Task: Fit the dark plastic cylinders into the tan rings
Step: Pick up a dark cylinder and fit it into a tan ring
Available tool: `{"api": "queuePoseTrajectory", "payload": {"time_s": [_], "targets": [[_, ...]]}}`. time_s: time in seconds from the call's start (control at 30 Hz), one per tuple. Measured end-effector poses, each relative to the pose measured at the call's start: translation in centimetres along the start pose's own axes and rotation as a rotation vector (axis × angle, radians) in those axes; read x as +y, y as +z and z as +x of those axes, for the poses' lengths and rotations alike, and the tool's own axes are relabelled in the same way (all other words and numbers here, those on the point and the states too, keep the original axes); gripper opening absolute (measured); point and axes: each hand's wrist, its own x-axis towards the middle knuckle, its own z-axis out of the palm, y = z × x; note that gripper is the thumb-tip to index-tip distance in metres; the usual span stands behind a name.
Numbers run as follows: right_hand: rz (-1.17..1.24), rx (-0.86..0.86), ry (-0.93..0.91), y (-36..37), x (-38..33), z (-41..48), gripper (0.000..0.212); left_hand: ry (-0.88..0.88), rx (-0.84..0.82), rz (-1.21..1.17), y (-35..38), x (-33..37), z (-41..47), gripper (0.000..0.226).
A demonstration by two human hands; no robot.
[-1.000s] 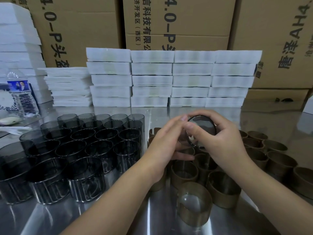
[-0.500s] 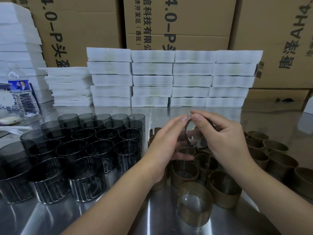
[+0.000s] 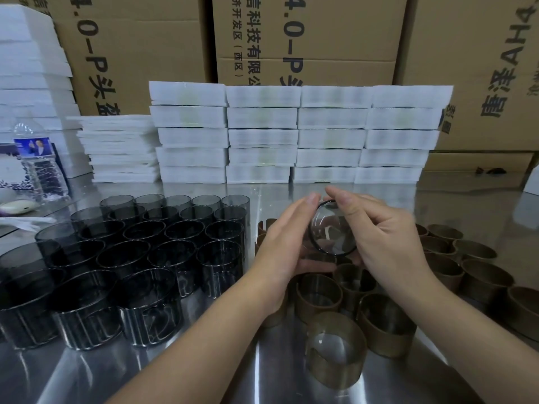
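Observation:
Between both hands, raised above the table, is one dark smoky cylinder [image 3: 331,231], tipped so its round opening faces me. My right hand [image 3: 382,237] curls over its top and right side. My left hand [image 3: 288,243] lies against its left side, fingers fairly straight, thumb reaching underneath. Several more dark cylinders [image 3: 128,258] stand upright in rows on the left. Tan rings [image 3: 335,348] stand in a cluster below and to the right of my hands; some hold a clear insert. I cannot tell whether a ring sits on the held cylinder.
The shiny metal table [image 3: 204,374] carries everything. White foam trays [image 3: 294,135] are stacked along the back, in front of cardboard boxes [image 3: 303,39]. A water bottle [image 3: 40,167] stands at the far left beside a small pale object [image 3: 17,206].
The held cylinder has been turned between my hands, from its rim facing up and away to its opening facing me. Both hands stayed in about the same place.

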Motion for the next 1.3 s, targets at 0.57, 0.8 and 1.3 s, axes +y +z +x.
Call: {"api": "queuePoseTrajectory", "payload": {"time_s": [0.57, 0.8, 1.3], "targets": [[-0.178, -0.520, 0.175, -2.3, 0.0, 1.0, 0.044, 0.163, 0.305, -0.193, -0.7, 0.7, 0.4, 0.063], [-0.568, -1.087, -0.008, -1.0, -1.9, -0.9, 0.047, 0.198, 0.366, -0.236, -0.9, 0.8, 0.8, 0.069], [-0.148, -0.514, 0.197, -3.7, -2.3, 1.6, 0.034, 0.213, 0.313, -0.249, -1.3, 0.8, 0.8, 0.052]]}}
